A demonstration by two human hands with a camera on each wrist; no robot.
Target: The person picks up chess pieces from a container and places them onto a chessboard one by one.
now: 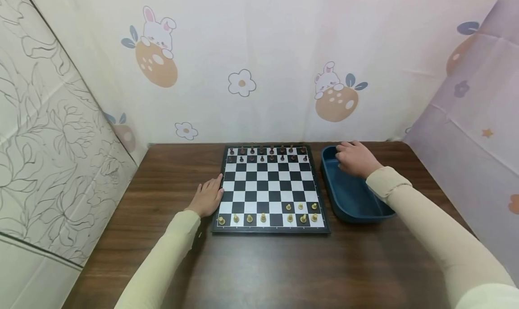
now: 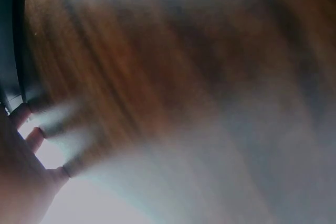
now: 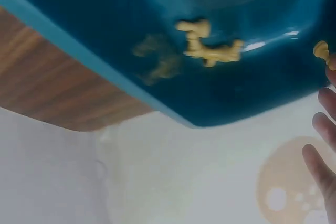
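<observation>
One yellow piece (image 3: 321, 50), partly behind fingers (image 3: 332, 76)

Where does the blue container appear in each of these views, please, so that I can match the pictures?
Head: the blue container right of the chessboard, the right hand over its far end.
Left wrist: not in it.
Right wrist: the blue container across the upper part, yellow chess pieces lying inside.
Shared landmark: the brown wooden tabletop, seen in all three.
</observation>
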